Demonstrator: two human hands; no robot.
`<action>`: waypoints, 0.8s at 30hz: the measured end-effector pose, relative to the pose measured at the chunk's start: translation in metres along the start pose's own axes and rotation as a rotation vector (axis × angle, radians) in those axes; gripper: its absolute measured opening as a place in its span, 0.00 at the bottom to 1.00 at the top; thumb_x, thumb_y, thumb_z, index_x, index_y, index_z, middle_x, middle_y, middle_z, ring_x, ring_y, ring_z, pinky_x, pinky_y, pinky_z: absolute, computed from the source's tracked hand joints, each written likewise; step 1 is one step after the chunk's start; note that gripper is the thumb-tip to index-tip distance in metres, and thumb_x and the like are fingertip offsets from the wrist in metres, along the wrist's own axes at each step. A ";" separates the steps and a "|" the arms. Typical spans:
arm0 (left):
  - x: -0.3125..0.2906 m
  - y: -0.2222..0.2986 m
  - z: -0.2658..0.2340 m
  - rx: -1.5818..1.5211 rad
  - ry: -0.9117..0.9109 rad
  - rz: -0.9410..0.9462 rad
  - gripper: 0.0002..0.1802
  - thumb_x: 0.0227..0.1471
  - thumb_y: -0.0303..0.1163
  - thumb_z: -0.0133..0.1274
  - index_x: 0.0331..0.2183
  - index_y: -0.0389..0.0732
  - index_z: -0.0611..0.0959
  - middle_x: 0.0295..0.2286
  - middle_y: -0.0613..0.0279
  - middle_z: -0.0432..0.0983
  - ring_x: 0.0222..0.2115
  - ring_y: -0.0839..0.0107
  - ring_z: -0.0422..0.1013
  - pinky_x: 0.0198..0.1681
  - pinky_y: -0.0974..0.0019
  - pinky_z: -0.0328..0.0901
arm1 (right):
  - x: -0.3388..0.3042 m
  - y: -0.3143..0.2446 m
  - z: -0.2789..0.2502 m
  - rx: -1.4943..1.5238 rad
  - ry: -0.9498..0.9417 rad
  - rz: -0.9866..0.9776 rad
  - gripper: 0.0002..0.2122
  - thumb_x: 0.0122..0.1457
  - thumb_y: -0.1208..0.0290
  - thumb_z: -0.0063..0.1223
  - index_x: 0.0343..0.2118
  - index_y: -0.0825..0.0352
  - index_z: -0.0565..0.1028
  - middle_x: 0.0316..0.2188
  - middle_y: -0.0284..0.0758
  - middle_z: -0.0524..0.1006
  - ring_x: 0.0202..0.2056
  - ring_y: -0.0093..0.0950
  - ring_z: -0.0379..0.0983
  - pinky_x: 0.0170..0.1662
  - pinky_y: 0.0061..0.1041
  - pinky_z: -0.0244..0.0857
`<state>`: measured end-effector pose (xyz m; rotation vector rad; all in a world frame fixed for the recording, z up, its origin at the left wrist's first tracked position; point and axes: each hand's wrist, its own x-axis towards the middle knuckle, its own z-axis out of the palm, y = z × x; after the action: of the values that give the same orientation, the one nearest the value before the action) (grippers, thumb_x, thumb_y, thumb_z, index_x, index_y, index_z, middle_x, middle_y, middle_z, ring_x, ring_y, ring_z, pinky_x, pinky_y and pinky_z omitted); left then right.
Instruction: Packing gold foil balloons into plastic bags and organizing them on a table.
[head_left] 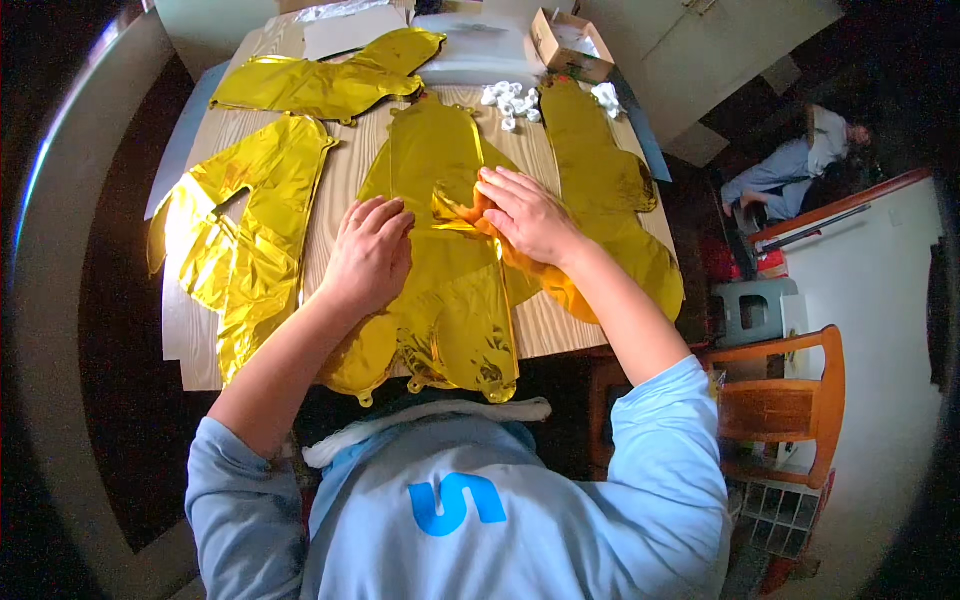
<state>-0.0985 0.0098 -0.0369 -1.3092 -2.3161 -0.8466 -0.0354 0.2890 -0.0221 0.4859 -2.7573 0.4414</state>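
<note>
Before me lies a flat, uninflated gold foil balloon [432, 150], with small tabs along its edge and its near end over the table's front edge. On its left side rests my left hand [367, 258], palm down, fingers together and slightly bent, holding nothing. My right hand [530, 215] presses an orange cloth [568, 292] onto the balloon near its middle; part of the cloth trails under the wrist. Whatever lies beneath the palm is hidden. Other flat gold foil balloons lie to the left [272, 200], far left [320, 85] and right [590, 160].
The wooden table [540, 335] carries crumpled white pieces [512, 103] and an open cardboard box [572, 45] at its far side. A wooden chair [780, 410] and a grey stool [752, 312] stand to the right. Another person [800, 160] sits farther off.
</note>
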 end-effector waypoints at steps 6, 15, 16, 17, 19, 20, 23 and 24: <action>0.003 0.002 -0.004 -0.018 -0.007 0.016 0.16 0.46 0.26 0.53 0.40 0.36 0.79 0.43 0.51 0.74 0.50 0.51 0.67 0.57 0.49 0.59 | 0.002 0.005 0.002 0.029 -0.009 0.012 0.19 0.61 0.63 0.52 0.52 0.66 0.73 0.57 0.41 0.70 0.59 0.41 0.63 0.62 0.36 0.57; 0.003 0.005 -0.005 -0.029 -0.035 -0.018 0.16 0.47 0.27 0.53 0.41 0.35 0.80 0.44 0.47 0.74 0.51 0.47 0.66 0.58 0.47 0.57 | 0.002 0.004 0.002 -0.043 -0.023 0.005 0.19 0.62 0.64 0.52 0.55 0.64 0.72 0.58 0.38 0.69 0.60 0.39 0.62 0.63 0.35 0.56; 0.003 0.005 -0.006 -0.029 -0.037 -0.016 0.16 0.47 0.27 0.53 0.41 0.35 0.79 0.45 0.47 0.74 0.51 0.47 0.66 0.58 0.47 0.57 | 0.002 0.004 0.002 -0.050 -0.029 0.005 0.19 0.62 0.64 0.51 0.55 0.64 0.72 0.59 0.38 0.69 0.60 0.39 0.62 0.63 0.35 0.56; 0.003 0.005 -0.006 -0.029 -0.039 -0.014 0.16 0.47 0.27 0.53 0.41 0.36 0.79 0.45 0.47 0.74 0.51 0.46 0.66 0.58 0.47 0.57 | 0.002 0.004 0.002 -0.057 -0.035 0.004 0.20 0.62 0.64 0.51 0.55 0.64 0.71 0.59 0.38 0.69 0.61 0.39 0.61 0.63 0.35 0.55; 0.003 0.004 -0.006 -0.033 -0.038 -0.012 0.16 0.47 0.27 0.53 0.41 0.36 0.79 0.45 0.47 0.73 0.51 0.46 0.66 0.58 0.47 0.57 | 0.001 0.004 0.002 -0.070 -0.047 0.002 0.20 0.62 0.64 0.50 0.56 0.63 0.70 0.60 0.37 0.68 0.61 0.39 0.60 0.63 0.36 0.55; 0.002 0.003 -0.005 -0.037 -0.036 -0.011 0.16 0.47 0.27 0.53 0.41 0.36 0.79 0.45 0.47 0.73 0.51 0.47 0.66 0.58 0.47 0.57 | 0.001 0.004 0.002 -0.076 -0.053 0.000 0.20 0.62 0.64 0.50 0.57 0.63 0.70 0.60 0.37 0.67 0.61 0.39 0.60 0.64 0.36 0.54; 0.002 0.001 -0.004 -0.053 -0.029 -0.012 0.16 0.47 0.28 0.53 0.41 0.36 0.79 0.45 0.48 0.73 0.50 0.47 0.67 0.58 0.48 0.57 | 0.001 0.003 0.002 -0.093 -0.057 0.007 0.21 0.62 0.64 0.50 0.57 0.63 0.69 0.60 0.37 0.66 0.61 0.39 0.59 0.64 0.36 0.54; 0.002 0.001 -0.003 -0.058 -0.027 -0.012 0.16 0.47 0.28 0.53 0.41 0.37 0.79 0.44 0.48 0.73 0.50 0.47 0.67 0.58 0.48 0.57 | 0.001 0.003 0.002 -0.083 -0.062 0.008 0.21 0.62 0.64 0.50 0.58 0.62 0.68 0.61 0.37 0.66 0.62 0.39 0.59 0.64 0.36 0.53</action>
<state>-0.0989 0.0090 -0.0329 -1.3392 -2.3388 -0.9125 -0.0380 0.2906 -0.0246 0.4760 -2.8246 0.3177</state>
